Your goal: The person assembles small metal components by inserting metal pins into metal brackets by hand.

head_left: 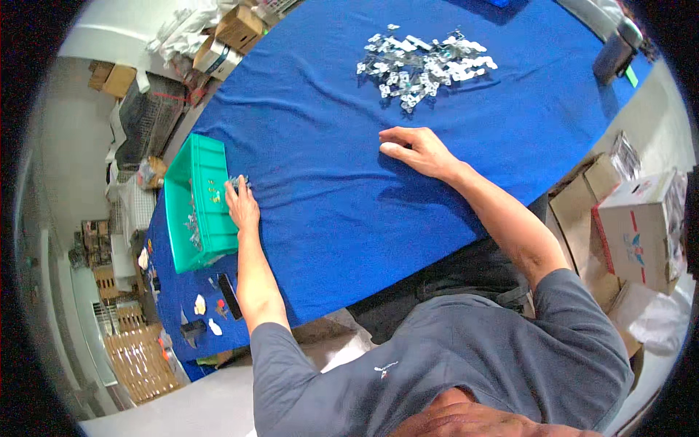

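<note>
My left hand (241,205) is stretched out to the right wall of a green plastic bin (191,207), fingers closed on a few small metal parts (239,180) at the rim. The bin holds several small metal pieces on its floor. My right hand (416,149) rests on the blue tablecloth (328,175), fingers curled loosely, thumb tucked in, nothing visible in it. A pile of several small silvery metal brackets (422,62) lies farther out on the cloth, beyond my right hand.
Cardboard boxes (237,29) sit at the table's far left corner, and a white-and-red box (644,226) stands on the floor at right. A dark phone-like item (230,295) and small white bits lie near the table's left end. Wire crates (149,116) stand left.
</note>
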A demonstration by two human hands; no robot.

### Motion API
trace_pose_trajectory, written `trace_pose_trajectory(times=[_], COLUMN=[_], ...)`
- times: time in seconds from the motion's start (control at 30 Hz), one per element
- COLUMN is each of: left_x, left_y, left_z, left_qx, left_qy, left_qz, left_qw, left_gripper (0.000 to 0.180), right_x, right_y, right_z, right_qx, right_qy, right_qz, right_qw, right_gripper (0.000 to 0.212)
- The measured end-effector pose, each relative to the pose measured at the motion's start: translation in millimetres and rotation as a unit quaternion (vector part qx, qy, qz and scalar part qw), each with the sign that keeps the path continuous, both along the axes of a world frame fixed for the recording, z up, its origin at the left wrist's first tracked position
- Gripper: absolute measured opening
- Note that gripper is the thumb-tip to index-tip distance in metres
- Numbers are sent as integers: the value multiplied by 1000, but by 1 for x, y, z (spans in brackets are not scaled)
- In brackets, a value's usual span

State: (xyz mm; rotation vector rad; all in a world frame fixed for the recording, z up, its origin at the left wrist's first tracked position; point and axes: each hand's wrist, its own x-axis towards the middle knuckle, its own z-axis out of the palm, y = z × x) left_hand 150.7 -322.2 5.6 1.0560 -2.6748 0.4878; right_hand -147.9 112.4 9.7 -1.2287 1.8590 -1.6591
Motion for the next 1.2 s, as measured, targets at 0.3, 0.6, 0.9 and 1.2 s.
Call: trace_pose_trajectory(times=[0.3, 0.6, 0.9, 1.2], left_x=[-106, -327, -396, -404], left_y=[69, 234, 255, 254], left_z=[40, 59, 31, 67], left_qx=[-30, 87, 111, 19], left_qy=[86, 135, 52, 247], left_qz=[-201, -479, -404, -504], left_qw=[975, 863, 907, 827], left_gripper=[58, 32, 27, 13], right_x=[5, 1, -1, 0], right_y=[-5, -6, -3, -1], right_z=[-5, -10, -4, 0], right_qx=[11, -4, 15, 25], right_qy=[135, 169, 160, 130], right_qz=[-2, 4, 18, 21], right_qw=[991, 986, 987, 991], right_gripper=[52, 47, 41, 41])
